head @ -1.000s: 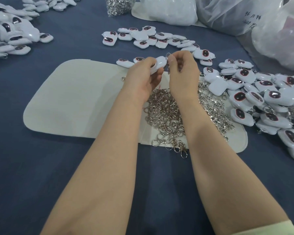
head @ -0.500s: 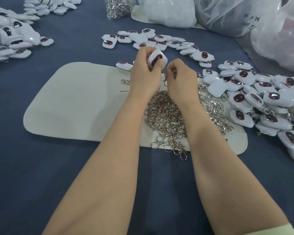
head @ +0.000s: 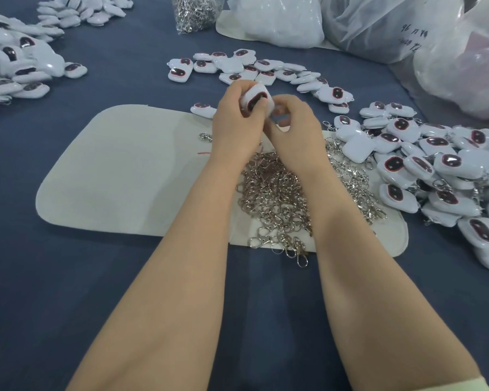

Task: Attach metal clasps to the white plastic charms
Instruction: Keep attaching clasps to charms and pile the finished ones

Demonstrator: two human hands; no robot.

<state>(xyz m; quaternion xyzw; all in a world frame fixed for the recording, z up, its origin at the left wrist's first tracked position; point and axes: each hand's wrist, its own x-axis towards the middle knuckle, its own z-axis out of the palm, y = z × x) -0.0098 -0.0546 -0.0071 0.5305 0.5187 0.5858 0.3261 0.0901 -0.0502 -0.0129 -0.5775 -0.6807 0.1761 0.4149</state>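
My left hand [head: 236, 125] grips a white charm [head: 257, 99] with a dark red-rimmed window, tilted up above the far edge of a white mat [head: 119, 176]. My right hand [head: 292, 128] is pressed against it from the right, fingers curled at the charm's lower edge; whatever it pinches is hidden behind the fingers. A heap of silver metal clasps [head: 277, 198] lies on the mat under both wrists. More loose white charms [head: 254, 69] lie in a row beyond the hands.
A large pile of charms [head: 446, 176] fills the right side, some with clasps showing. Another charm pile [head: 14, 69] sits at far left. A bag of clasps [head: 194, 12] and big plastic bags [head: 378, 24] stand at the back on the blue cloth.
The charm was turned from lying flat to window-up in my left hand. My right hand closed in against it from the right. Both hands stayed above the mat's far edge.
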